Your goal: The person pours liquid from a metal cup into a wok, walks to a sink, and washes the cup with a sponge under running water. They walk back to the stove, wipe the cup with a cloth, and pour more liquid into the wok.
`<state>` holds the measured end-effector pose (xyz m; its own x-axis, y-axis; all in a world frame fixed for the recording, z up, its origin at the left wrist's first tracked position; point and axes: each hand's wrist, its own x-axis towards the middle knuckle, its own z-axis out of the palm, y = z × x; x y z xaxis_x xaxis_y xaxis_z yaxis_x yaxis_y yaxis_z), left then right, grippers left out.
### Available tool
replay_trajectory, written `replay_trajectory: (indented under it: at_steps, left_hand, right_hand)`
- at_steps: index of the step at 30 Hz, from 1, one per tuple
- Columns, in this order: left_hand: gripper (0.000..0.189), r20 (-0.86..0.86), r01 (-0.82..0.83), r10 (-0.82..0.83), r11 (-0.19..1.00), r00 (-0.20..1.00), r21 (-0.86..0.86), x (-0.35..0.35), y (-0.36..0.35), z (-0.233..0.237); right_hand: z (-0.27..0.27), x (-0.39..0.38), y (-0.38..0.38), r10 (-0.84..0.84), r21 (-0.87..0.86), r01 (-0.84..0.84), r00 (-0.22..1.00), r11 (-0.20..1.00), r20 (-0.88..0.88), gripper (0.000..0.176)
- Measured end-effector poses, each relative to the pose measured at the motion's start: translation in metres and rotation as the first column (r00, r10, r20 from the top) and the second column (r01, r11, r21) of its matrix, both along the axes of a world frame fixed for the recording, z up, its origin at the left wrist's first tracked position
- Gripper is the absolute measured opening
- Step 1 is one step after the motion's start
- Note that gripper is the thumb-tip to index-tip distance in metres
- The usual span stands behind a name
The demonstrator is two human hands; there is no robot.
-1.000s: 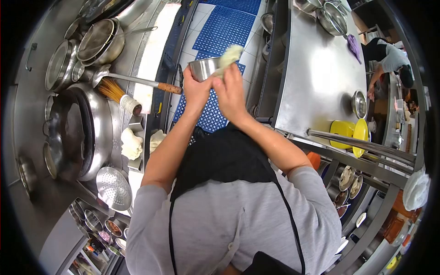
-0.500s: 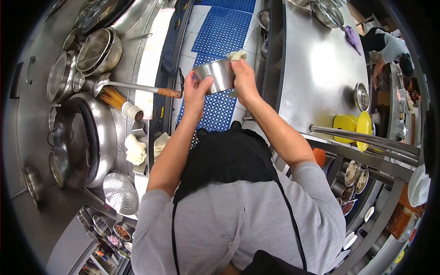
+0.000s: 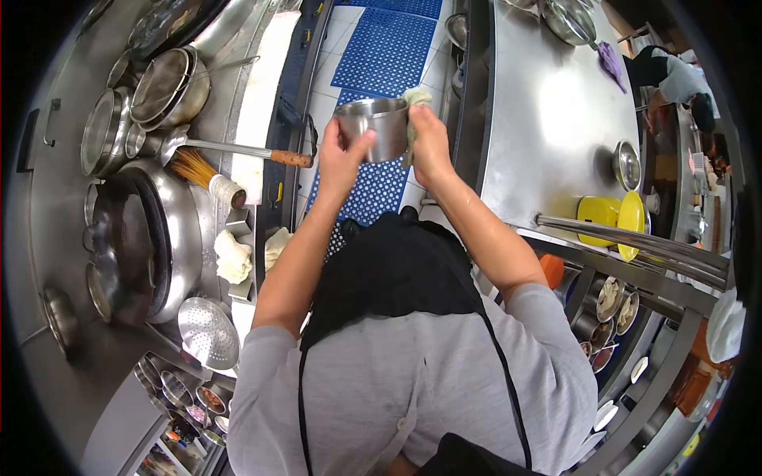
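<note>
In front of my body, above the blue floor mat [image 3: 385,55], a steel cup [image 3: 379,131] is held between both hands. My left hand [image 3: 343,163] grips its left side, the thumb across the front wall. A pale cloth [image 3: 417,97] lies against the cup's right side, and my right hand [image 3: 429,141] is closed on it, pressing it to the wall and rim. The cup stands roughly upright; its inside is mostly hidden.
Left, the stove counter holds a large wok [image 3: 131,238], strainers [image 3: 161,86], a wooden-handled ladle [image 3: 230,151], a brush [image 3: 210,178] and a perforated skimmer [image 3: 208,332]. Right, a steel table [image 3: 548,135] bears bowls and yellow containers [image 3: 598,220]. A person [image 3: 675,83] is beyond it.
The cup has tilted slightly and shifted a little right. My right hand has moved slightly right and down with the cloth, which now hangs along the cup's side.
</note>
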<state>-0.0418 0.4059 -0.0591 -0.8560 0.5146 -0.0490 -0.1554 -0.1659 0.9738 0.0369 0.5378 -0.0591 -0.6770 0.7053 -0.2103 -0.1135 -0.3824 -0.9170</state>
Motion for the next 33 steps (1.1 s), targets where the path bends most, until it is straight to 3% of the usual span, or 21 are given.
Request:
replay_trajectory:
  at_steps: [2,3,6,7,10,11,14,15,18,19,20,22,23,24,26,28,30,33]
  left_hand:
    - [0.08,-0.243,-0.078,0.037,0.983,0.969,-0.164,0.012,-0.001,0.001]
    - [0.075,-0.195,-0.073,0.056,0.994,0.979,-0.077,0.011,0.001,0.001]
    - [0.079,-0.158,0.052,-0.048,0.998,0.986,0.021,0.006,-0.008,0.009]
    - [0.081,-0.112,0.162,-0.153,0.984,0.982,0.075,0.001,-0.012,0.006]
    - [0.084,-0.008,0.448,-0.451,0.885,0.893,0.123,-0.013,-0.018,-0.002]
    - [0.089,-0.01,0.43,-0.43,0.9,0.903,0.07,-0.014,-0.018,-0.006]
    - [0.091,-0.086,0.122,-0.115,0.989,0.99,0.085,-0.003,-0.009,-0.008]
    - [0.098,-0.247,0.08,-0.074,0.997,0.966,0.014,0.006,-0.01,-0.007]
    - [0.103,-0.285,0.017,-0.017,1.0,0.958,-0.003,0.027,-0.013,0.006]
    - [0.113,-0.313,-0.001,-0.015,0.999,0.95,-0.051,0.023,-0.016,0.004]
    - [0.116,-0.284,0.063,-0.056,0.998,0.957,0.016,0.024,-0.018,0.006]
    - [0.12,-0.227,0.187,-0.15,0.97,0.962,0.155,0.032,-0.022,0.021]
    - [0.123,-0.299,0.231,-0.168,0.955,0.939,0.189,0.034,-0.02,0.021]
    - [0.127,-0.384,0.246,-0.147,0.943,0.912,0.223,0.035,-0.016,0.019]
    - [0.132,-0.521,0.243,-0.108,0.95,0.847,0.197,0.034,-0.014,0.018]
    - [0.133,-0.611,0.203,-0.034,0.956,0.791,0.211,0.029,-0.01,0.01]
    - [0.13,-0.666,0.058,0.068,0.985,0.743,0.164,0.02,-0.009,0.002]
    - [0.125,-0.454,-0.073,0.172,0.971,0.874,0.228,0.016,-0.01,-0.004]
  right_hand:
    - [0.008,0.01,-0.018,0.026,0.315,-0.041,0.998,0.948,0.051,0.027]
    - [0.008,0.012,-0.023,0.018,0.479,-0.044,0.998,0.877,0.06,0.03]
    - [0.002,0.012,-0.02,0.002,0.165,-0.001,1.0,0.986,-0.01,0.036]
    - [0.004,0.012,-0.016,0.045,-0.134,-0.06,0.993,0.989,-0.107,0.043]
    - [0.015,0.016,0.0,0.189,-0.453,-0.195,0.98,0.87,-0.059,0.045]
    - [0.019,0.017,-0.002,0.138,-0.437,-0.149,0.989,0.887,-0.056,0.043]
    - [-0.009,0.016,-0.003,-0.007,-0.189,-0.007,0.997,0.982,-0.073,0.043]
    - [-0.01,0.017,-0.009,-0.042,-0.064,0.039,0.997,0.997,-0.06,0.043]
    - [0.004,0.026,-0.024,0.03,0.148,-0.022,0.998,0.989,-0.053,0.044]
    - [0.005,0.026,-0.022,0.033,0.115,-0.027,0.998,0.993,-0.048,0.043]
    - [0.01,0.024,-0.019,0.084,-0.067,-0.086,0.996,0.994,-0.042,0.042]
    - [0.021,0.024,-0.011,0.178,-0.422,-0.184,0.983,0.888,-0.053,0.041]
    - [0.021,0.023,-0.006,0.222,-0.591,-0.288,0.958,0.753,-0.184,0.039]
    - [-0.01,0.023,0.005,0.232,-0.67,-0.58,0.809,0.464,-0.54,0.041]
    - [0.007,0.022,-0.011,0.128,-0.705,-0.365,0.921,0.609,-0.367,0.044]
    - [0.008,0.019,-0.025,0.088,-0.702,-0.435,0.877,0.563,-0.473,0.047]
    - [0.014,0.023,-0.038,0.125,-0.712,-0.429,0.89,0.556,-0.439,0.054]
    - [0.014,0.033,-0.049,0.184,-0.724,-0.424,0.902,0.544,-0.39,0.066]
